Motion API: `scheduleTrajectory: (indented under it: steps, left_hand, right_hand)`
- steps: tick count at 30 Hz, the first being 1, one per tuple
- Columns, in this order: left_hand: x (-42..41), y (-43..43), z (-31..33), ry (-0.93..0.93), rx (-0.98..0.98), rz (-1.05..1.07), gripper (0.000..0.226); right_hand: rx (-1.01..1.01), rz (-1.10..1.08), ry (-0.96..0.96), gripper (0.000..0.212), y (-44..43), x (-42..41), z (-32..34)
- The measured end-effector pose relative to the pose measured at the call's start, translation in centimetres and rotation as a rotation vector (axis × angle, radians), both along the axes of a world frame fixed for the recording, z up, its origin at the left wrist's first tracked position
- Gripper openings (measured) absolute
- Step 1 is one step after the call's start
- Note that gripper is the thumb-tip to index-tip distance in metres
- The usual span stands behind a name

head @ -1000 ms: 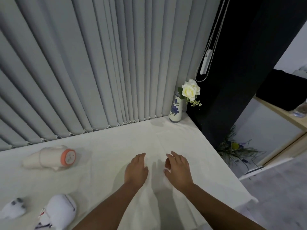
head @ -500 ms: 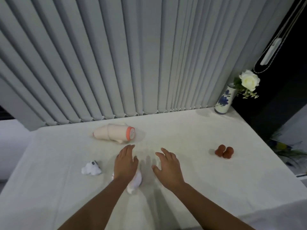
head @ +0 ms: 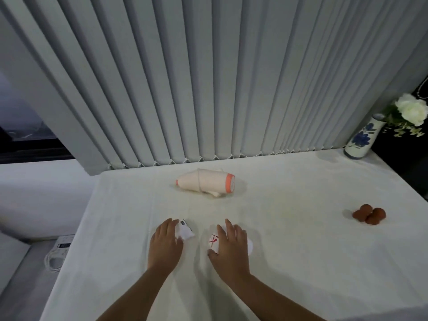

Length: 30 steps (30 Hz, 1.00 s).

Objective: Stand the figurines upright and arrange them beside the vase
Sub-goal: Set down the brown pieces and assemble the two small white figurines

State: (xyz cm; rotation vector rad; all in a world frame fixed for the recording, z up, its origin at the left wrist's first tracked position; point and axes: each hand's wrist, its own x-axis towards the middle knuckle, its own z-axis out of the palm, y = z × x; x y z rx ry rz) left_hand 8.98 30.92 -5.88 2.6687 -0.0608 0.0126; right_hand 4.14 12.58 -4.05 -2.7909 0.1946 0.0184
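Observation:
My left hand rests on a small white figurine near the table's front, fingers curled over its left side. Just to the right, my right hand covers a larger round white figurine with red marks. A cream figurine with an orange base lies on its side farther back, in the middle. Off at the right lies a small brown figurine. The blue-and-white vase with a white flower stands upright in the far right corner.
The table wears a white cloth. Grey vertical blinds hang along its back edge. Left of the table, lower down, lie a white device and a coiled cable. The right edge drops off near the vase.
The view has swung left, away from the vase. Both hands have moved from bare cloth onto the two white figurines, left onto the small one, right onto the larger one.

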Motion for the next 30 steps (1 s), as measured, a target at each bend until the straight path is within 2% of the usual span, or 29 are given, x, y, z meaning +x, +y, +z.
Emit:
scheduleTrajectory:
  steps: [4, 12, 15, 18, 22, 26, 30]
  left_hand:
    - [0.1, 1.4, -1.1, 0.071, -0.025, -0.100, 0.055]
    - [1.1, 2.1, -2.5, 0.029, 0.005, -0.200, 0.052]
    - [1.8, 2.3, -2.6, 0.022, 0.022, -0.210, 0.052]
    - [2.3, 1.7, -1.9, 0.052, -0.041, -0.197, 0.061]
    - [2.8, 1.0, -1.1, 0.131, -0.089, -0.177, 0.046]
    - [2.6, 0.6, -0.8, 0.119, -0.196, -0.169, 0.037]
    - [1.7, -0.8, -0.1, 0.075, -0.273, -0.181, 0.024]
  right_hand:
    - [-0.028, -0.015, -0.012, 0.061, 0.4, 0.1, -1.2]
    - [-0.093, 0.063, -0.039, 0.051, -1.0, 0.6, -1.9]
    - [-0.094, 0.078, -0.043, 0.054, -2.0, 1.0, -2.0]
    - [-0.108, 0.130, -0.012, 0.058, -2.4, 0.7, -1.9]
    - [-0.129, 0.186, 0.004, 0.058, -2.8, 0.6, -2.0]
    - [-0.016, 0.157, -0.019, 0.047, -4.2, 1.2, -1.4]
    - [0.073, 0.117, -0.038, 0.058, -5.6, 1.2, -0.9]
